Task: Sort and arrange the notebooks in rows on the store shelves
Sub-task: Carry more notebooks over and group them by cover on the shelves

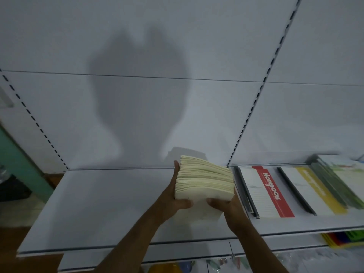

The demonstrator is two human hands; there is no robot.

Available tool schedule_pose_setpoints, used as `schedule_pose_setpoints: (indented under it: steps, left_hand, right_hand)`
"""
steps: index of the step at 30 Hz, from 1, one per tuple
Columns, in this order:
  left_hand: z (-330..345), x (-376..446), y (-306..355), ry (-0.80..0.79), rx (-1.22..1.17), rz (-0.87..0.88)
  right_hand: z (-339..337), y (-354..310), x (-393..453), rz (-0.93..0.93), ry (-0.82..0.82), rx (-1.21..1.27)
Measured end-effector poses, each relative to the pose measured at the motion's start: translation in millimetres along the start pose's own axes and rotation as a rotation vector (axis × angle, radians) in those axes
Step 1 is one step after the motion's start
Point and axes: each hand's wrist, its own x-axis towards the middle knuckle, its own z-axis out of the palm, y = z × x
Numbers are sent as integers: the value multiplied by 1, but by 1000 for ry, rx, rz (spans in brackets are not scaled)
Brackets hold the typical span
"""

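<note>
1. Both hands grip a stack [204,179] of notebooks, page edges up, over the white shelf [98,203]: left hand [175,196] clasps its 9 o'clock side, right hand [226,203] its 5 o'clock corner.
2. At 3 o'clock, just beside the stack, a red-banded notebook [266,192] lies flat, reading "Notebook".
3. Further toward 3 o'clock lie a yellow-banded notebook [313,190], its writing blurred, then a green pile [342,178].
4. Coloured items [344,239] show on the lower shelf at 4 o'clock.
5. The bare shelf stretches toward 9 o'clock.
</note>
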Motion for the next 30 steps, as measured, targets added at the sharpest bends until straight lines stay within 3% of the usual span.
schedule_pose_setpoints:
  steps: [9, 20, 26, 30]
  left_hand:
    - [-11, 0, 5, 14, 160, 108]
    - [1, 10, -2, 62, -40, 47]
    - [-6, 16, -2, 13, 46, 67]
    - [-4, 15, -7, -16, 79, 131]
  right_hand:
    - [-1, 7, -1, 20, 4, 36]
    - [-4, 5, 8, -88, 42, 29]
    - [0, -5, 6, -65, 52, 26]
    - [6, -7, -4, 66, 77, 19]
